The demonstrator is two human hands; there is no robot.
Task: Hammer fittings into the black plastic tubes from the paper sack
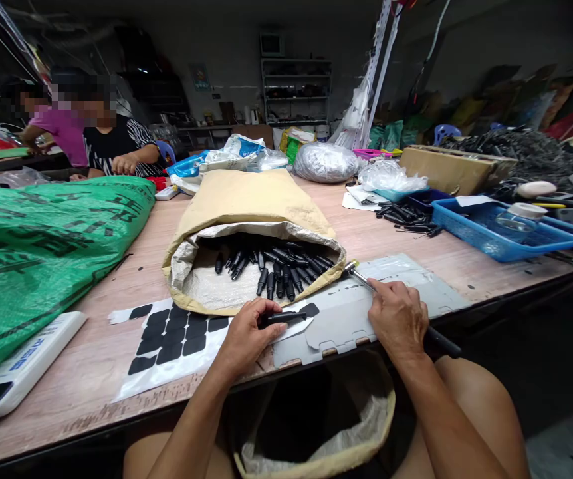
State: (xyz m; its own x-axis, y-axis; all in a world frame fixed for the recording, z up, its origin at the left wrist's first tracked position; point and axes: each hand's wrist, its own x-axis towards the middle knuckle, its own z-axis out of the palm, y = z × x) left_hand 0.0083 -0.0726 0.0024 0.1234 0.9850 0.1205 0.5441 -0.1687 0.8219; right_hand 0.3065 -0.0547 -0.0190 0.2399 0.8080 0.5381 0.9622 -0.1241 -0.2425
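Note:
My left hand (249, 336) is closed, pinching a slim black tubular part (284, 318) over the table's front edge. My right hand (400, 316) wraps around a small hammer (363, 278); its metal shaft points up and left, and its black grip sticks out behind the hand. The hammer's head is beside the mouth of a tan paper sack (261, 196). Inside the open sack lie several similar black parts (286, 266). Beneath both hands is a grey board (341, 329). A white sheet with black square stickers (174, 332) lies left of it.
A green woven sack (57, 246) and a white device (32, 359) are at left. At right stand a blue basket (500, 233) and a cardboard box (456, 169). Another open sack (366, 449) is below the table edge. Two people are at the far left.

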